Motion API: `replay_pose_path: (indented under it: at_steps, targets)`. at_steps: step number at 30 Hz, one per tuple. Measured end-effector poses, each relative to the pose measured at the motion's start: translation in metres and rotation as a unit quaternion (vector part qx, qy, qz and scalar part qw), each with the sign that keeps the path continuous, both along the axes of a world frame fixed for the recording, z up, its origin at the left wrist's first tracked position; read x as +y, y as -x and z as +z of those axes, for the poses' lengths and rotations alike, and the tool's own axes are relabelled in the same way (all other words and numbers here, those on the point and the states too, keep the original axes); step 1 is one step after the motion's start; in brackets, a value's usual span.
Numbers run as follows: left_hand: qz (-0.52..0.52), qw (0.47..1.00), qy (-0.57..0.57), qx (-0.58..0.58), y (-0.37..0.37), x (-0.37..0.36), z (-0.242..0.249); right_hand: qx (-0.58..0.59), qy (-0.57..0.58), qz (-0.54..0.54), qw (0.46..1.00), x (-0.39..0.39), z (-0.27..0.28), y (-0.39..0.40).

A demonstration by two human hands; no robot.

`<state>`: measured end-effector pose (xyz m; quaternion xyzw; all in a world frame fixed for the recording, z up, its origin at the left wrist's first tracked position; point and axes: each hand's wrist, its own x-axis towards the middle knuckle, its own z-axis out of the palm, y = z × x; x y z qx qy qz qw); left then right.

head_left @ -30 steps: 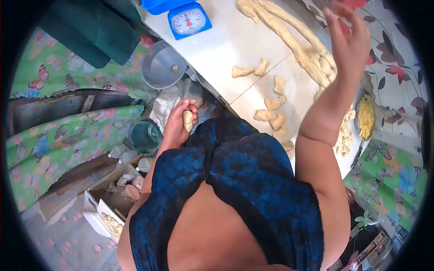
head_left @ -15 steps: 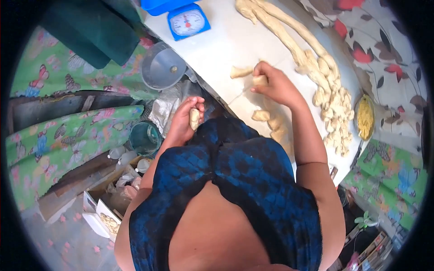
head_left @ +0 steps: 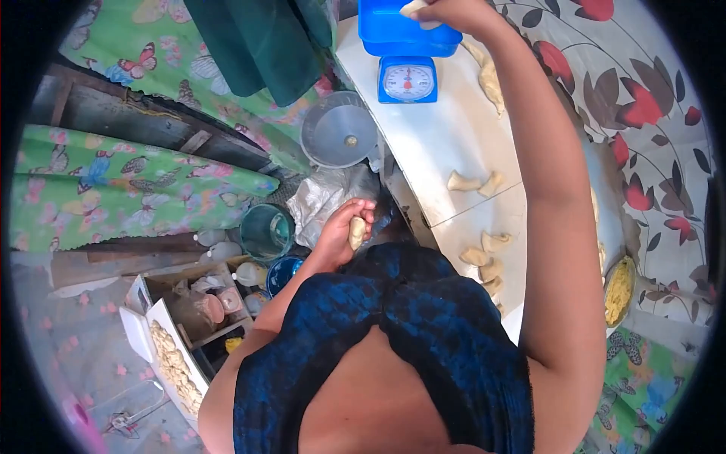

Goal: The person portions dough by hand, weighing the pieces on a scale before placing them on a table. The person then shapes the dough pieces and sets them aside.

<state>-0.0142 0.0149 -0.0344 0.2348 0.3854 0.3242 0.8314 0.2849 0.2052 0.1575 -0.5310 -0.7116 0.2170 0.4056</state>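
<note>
At the top of the head view, my right hand [head_left: 456,13] pinches a pale dough piece [head_left: 415,9] over the blue tray [head_left: 408,41] of a kitchen scale [head_left: 408,79]. My left hand [head_left: 350,230] is closed around another dough piece [head_left: 357,233], beside my torso and off the table's edge. Two cut dough pieces [head_left: 463,182] lie on the white table [head_left: 423,144], below the scale. Nearer my body is a curved row of several more pieces [head_left: 491,268]. A longer strip of dough [head_left: 490,85] shows partly behind my right forearm.
Left of the table are a grey basin [head_left: 339,130], a green bucket [head_left: 266,231] and a wooden box [head_left: 193,306] with bottles. A white container [head_left: 175,362] holds many small dough pieces. A bowl of yellow food [head_left: 619,293] stands at the right.
My right hand has moved from the table up to the scale's tray, holding dough. The view has shifted, showing more of the scale. My left hand still holds its piece.
</note>
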Motion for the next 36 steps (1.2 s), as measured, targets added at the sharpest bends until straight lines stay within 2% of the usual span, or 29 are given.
replay_pose_path:
  at_steps: [1,4,8,10,11,13,15,17,19,20,21,22,23,25,26,30,34,36]
  targets:
    - [0.000,1.000,-0.001,0.002,0.003,0.000,-0.001,-0.095,-0.002,0.000,0.996,0.013,-0.007,0.002]
    - [0.009,1.000,0.011,0.021,0.009,-0.001,-0.002,-0.154,0.003,0.000,0.988,0.038,-0.025,0.011]
    - [0.006,0.999,0.015,0.036,0.008,-0.001,0.001,-0.119,0.042,-0.034,0.991,0.041,-0.037,0.015]
    - [0.007,1.000,0.008,0.029,0.006,0.000,0.002,-0.205,-0.100,-0.039,0.973,0.049,-0.043,0.014]
    - [0.005,1.000,0.010,0.029,0.005,0.000,0.001,-0.205,-0.097,-0.040,0.973,0.048,-0.045,0.006]
    - [-0.011,1.000,-0.015,0.017,0.004,0.001,0.001,-0.145,-0.130,-0.068,0.978,0.001,-0.011,0.014]
    - [-0.023,0.999,-0.021,-0.012,0.003,0.001,0.002,-0.049,-0.166,-0.016,0.985,-0.042,0.004,0.020]
    - [-0.032,0.998,-0.027,-0.039,0.004,0.000,0.006,0.086,-0.028,0.094,0.991,-0.078,-0.012,0.029]
    - [-0.083,0.988,-0.087,-0.098,0.002,0.000,0.012,0.040,0.003,0.183,0.982,-0.138,-0.024,0.062]
    - [-0.082,0.988,-0.086,-0.097,0.000,-0.001,0.014,0.035,0.066,0.215,0.974,-0.163,-0.042,0.078]
    - [-0.081,0.988,-0.075,-0.109,-0.002,-0.003,0.018,-0.075,0.038,0.240,0.967,-0.179,-0.062,0.089]
    - [-0.079,0.987,-0.065,-0.121,-0.005,-0.005,0.022,-0.078,0.092,0.271,0.955,-0.191,-0.080,0.100]
    - [-0.077,0.988,-0.063,-0.118,-0.010,-0.007,0.030,-0.045,0.013,0.201,0.978,-0.205,-0.110,0.114]
    - [-0.091,0.988,-0.063,-0.110,-0.018,-0.010,0.045,-0.087,0.034,0.193,0.977,-0.219,-0.123,0.117]
    - [-0.122,0.985,-0.077,-0.096,-0.012,-0.007,0.029,-0.085,0.033,0.196,0.976,-0.225,-0.124,0.115]
    - [-0.157,0.979,-0.099,-0.084,-0.024,-0.016,0.029,-0.031,0.048,0.162,0.985,-0.242,-0.119,0.108]
    - [-0.142,0.974,-0.115,-0.133,-0.028,-0.018,0.030,-0.002,0.018,0.120,0.993,-0.249,-0.123,0.109]
    - [-0.132,0.977,-0.080,-0.149,-0.029,-0.022,0.031,0.001,0.046,0.146,0.988,-0.250,-0.119,0.104]
